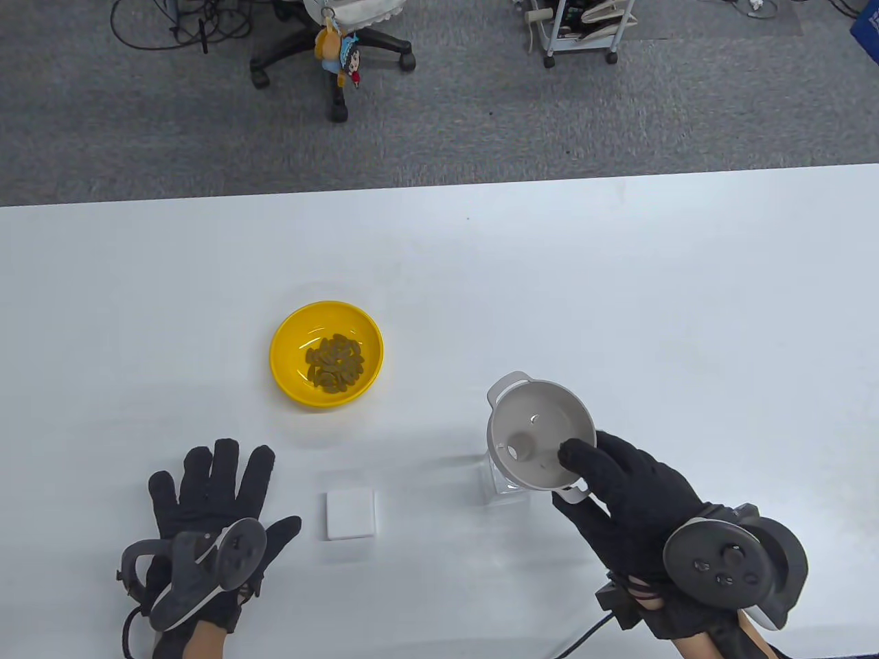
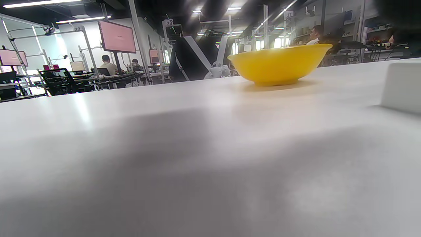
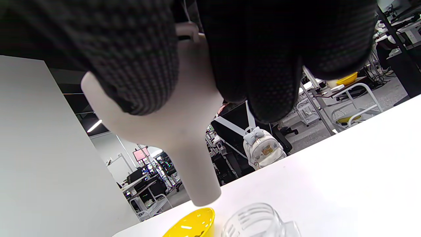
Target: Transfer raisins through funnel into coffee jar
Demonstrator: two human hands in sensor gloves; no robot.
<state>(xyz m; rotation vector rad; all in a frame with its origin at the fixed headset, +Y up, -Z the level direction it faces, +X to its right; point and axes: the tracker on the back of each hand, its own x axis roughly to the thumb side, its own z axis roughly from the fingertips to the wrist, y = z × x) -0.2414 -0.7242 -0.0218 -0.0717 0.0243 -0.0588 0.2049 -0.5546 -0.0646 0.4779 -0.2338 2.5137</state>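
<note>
A yellow bowl (image 1: 326, 354) holding raisins (image 1: 334, 363) sits left of the table's centre; the left wrist view shows the bowl (image 2: 279, 64) from the side. My right hand (image 1: 621, 484) grips the rim of a white funnel (image 1: 539, 434) and holds it in the air above a clear glass jar (image 1: 500, 484). In the right wrist view the funnel's spout (image 3: 197, 174) hangs a little above and left of the jar's open mouth (image 3: 255, 219), with the fingers (image 3: 263, 79) wrapped over the cone. My left hand (image 1: 209, 498) lies flat on the table, fingers spread, holding nothing.
A flat white square lid (image 1: 351, 514) lies between my hands, near the front edge; its side shows in the left wrist view (image 2: 403, 87). Beyond the table's far edge stand an office chair (image 1: 329, 41) and a cart (image 1: 580, 27) on grey carpet.
</note>
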